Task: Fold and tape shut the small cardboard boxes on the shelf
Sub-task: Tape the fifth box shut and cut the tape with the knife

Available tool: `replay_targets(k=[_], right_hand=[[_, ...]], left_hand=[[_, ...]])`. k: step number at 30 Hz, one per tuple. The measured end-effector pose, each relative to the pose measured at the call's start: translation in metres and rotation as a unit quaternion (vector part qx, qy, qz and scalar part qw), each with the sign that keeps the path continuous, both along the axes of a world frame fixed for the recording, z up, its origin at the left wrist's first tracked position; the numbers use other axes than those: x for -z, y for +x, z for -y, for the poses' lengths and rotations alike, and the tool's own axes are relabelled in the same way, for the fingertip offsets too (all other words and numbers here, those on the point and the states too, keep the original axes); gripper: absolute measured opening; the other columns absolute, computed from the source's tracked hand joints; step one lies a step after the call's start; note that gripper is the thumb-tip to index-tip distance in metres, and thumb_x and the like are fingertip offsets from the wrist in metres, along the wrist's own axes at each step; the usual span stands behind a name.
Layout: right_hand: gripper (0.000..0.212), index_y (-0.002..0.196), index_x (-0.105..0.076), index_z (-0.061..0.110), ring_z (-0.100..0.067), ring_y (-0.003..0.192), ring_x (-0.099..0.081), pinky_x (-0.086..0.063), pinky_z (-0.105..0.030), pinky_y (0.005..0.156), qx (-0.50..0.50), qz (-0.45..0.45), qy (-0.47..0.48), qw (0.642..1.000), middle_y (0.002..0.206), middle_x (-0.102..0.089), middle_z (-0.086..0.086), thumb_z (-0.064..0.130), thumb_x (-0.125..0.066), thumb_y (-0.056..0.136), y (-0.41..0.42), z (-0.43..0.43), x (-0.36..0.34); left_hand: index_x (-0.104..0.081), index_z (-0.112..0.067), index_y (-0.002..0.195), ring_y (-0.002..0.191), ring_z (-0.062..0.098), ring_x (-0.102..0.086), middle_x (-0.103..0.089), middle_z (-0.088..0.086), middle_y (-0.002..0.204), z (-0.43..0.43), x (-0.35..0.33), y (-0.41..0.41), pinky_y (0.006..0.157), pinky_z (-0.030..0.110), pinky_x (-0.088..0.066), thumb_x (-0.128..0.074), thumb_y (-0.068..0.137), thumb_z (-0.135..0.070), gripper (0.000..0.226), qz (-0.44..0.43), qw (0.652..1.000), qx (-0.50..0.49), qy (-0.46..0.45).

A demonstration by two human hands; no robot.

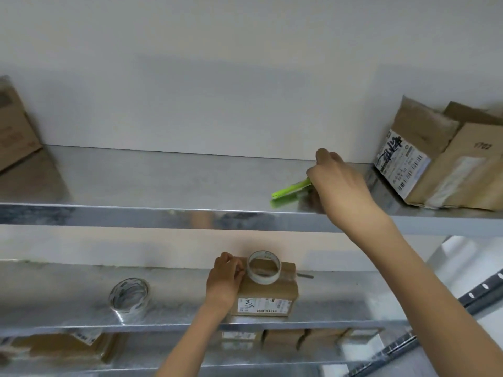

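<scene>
fingers [241, 270] of our left hand [226, 278] are curled, pinching the edge of a roll of clear tape [263, 267] that stands on top of a small cardboard box [268, 293]. the box sits closed on the middle shelf [68, 303], label facing us, and looks to have tape across its top. our right hand [337, 183] reaches up to the shelf above [163, 183], its fingers closed around one end of a green tool [290, 190], likely a cutter; we cannot tell whether it touches the shelf. we judge the step in hand to be cutting the tape free of the roll. next, the tool should come down to the tape beside the roll while the left hand holds it taut, blade clear of the pinching fingers. a second roll [129, 296] sits well to the left, and more boxes [416, 159] wait on the upper shelf at right.
</scene>
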State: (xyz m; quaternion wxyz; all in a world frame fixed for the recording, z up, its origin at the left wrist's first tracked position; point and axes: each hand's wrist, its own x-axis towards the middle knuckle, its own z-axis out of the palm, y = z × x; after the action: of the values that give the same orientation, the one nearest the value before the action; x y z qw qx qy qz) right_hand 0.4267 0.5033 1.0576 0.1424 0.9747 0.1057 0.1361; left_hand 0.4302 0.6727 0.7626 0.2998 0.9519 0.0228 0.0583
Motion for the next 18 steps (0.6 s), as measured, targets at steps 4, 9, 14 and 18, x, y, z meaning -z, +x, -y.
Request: replay_targets(k=[4, 9, 14, 18], right_hand=[[0.025, 0.102, -0.056, 0.003, -0.029, 0.108, -0.044, -0.028, -0.031, 0.059, -0.006, -0.016, -0.042, 0.999, 0.120, -0.038, -0.012, -0.010, -0.053, 0.080, 0.004, 0.002, 0.005], [0.061, 0.135, -0.037, 0.003, -0.029, 0.109, -0.044, -0.029, -0.032, 0.060, -0.018, 0.002, -0.011, 1.000, 0.124, -0.039, -0.014, -0.005, -0.058, 0.078, 0.006, 0.014, 0.016], [0.034, 0.114, -0.064, 0.002, -0.029, 0.075, -0.055, -0.041, -0.034, 0.054, -0.167, 0.275, 0.215, 0.922, 0.086, -0.057, -0.013, -0.008, -0.056, 0.082, -0.042, 0.016, 0.041], [0.023, 0.093, -0.065, 0.010, -0.022, 0.057, -0.054, -0.043, -0.030, 0.045, -0.311, 0.188, 0.254, 0.896, 0.068, -0.057, -0.004, 0.000, -0.048, 0.083, -0.081, -0.020, 0.133]], left_hand=[[-0.054, -0.021, 0.086, 0.091, 0.010, -0.049, -0.046, -0.007, 0.104, 0.002, 0.002, -0.003, 0.072, 0.024, -0.048, -0.054, 0.093, -0.024, 0.008, 0.017, 1.000, -0.015, -0.010], [-0.058, -0.020, 0.085, 0.092, 0.009, -0.051, -0.048, -0.008, 0.101, 0.004, 0.010, -0.008, 0.076, 0.027, -0.048, -0.053, 0.093, -0.017, 0.010, 0.040, 0.994, -0.033, -0.092], [-0.062, -0.021, 0.083, 0.091, 0.009, -0.055, -0.050, -0.011, 0.099, 0.003, 0.016, -0.008, 0.079, 0.027, -0.049, -0.058, 0.089, -0.012, 0.012, 0.047, 0.981, -0.049, -0.179], [-0.062, -0.026, 0.079, 0.093, 0.010, -0.056, -0.052, -0.008, 0.102, 0.004, 0.016, -0.006, 0.081, 0.025, -0.049, -0.059, 0.084, -0.008, 0.019, 0.031, 0.969, -0.072, -0.234]])
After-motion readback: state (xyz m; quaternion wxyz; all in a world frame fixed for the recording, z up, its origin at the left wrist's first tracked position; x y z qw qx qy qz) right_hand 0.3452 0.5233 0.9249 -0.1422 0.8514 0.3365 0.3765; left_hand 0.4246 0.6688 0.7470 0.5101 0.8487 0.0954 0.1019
